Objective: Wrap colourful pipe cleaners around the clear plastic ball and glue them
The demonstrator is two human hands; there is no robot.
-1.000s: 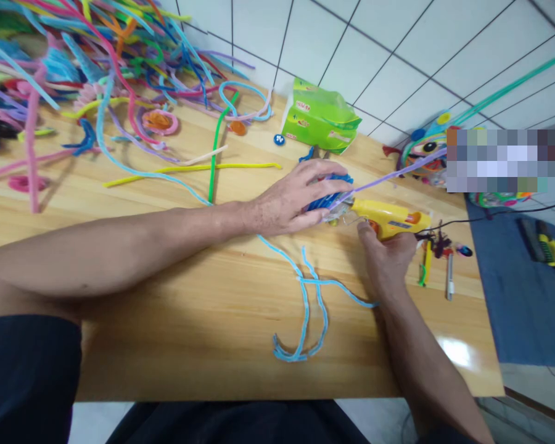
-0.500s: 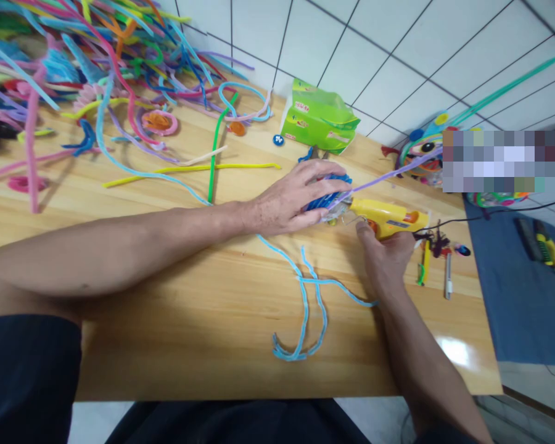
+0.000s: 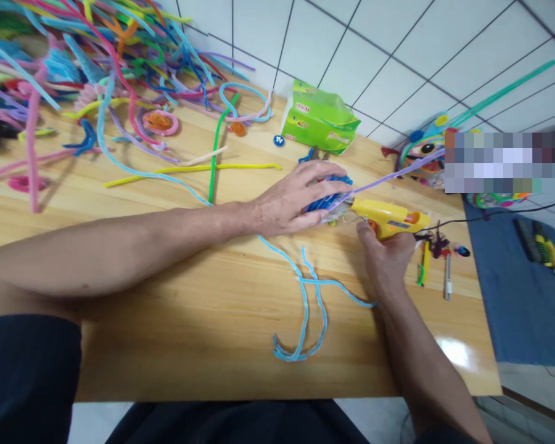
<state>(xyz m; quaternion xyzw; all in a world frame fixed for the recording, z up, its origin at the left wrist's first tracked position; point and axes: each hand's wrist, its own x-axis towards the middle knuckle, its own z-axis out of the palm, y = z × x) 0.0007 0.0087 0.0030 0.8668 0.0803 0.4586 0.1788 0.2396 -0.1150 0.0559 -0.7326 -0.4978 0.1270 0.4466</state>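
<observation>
My left hand (image 3: pixel 296 194) is closed around a rounded blue piece (image 3: pixel 326 192) that looks wound from pipe cleaners, with a clear part at its lower edge; the palm hides most of it. From that piece a purple pipe cleaner (image 3: pixel 393 176) runs out to the upper right. In my right hand (image 3: pixel 391 256) is a yellow hot glue gun (image 3: pixel 391 217), gripped by its handle with the thumb by the orange trigger. Its nozzle meets the clear part beside my left fingers. Light-blue pipe cleaners (image 3: pixel 321 308) lie on the table between my forearms.
A heap of coloured pipe cleaners (image 3: pixel 120 61) fills the back left. Behind my left hand stands a green tissue pack (image 3: pixel 321 120). A utility knife (image 3: pixel 448 277) lies right of my right hand, and the glue gun's black cord (image 3: pixel 490 214) trails right. The table (image 3: pixel 189 345) ends near my lap.
Both hands, the blue piece and the glue gun stay almost in place. Only a very slight shift of the view shows.
</observation>
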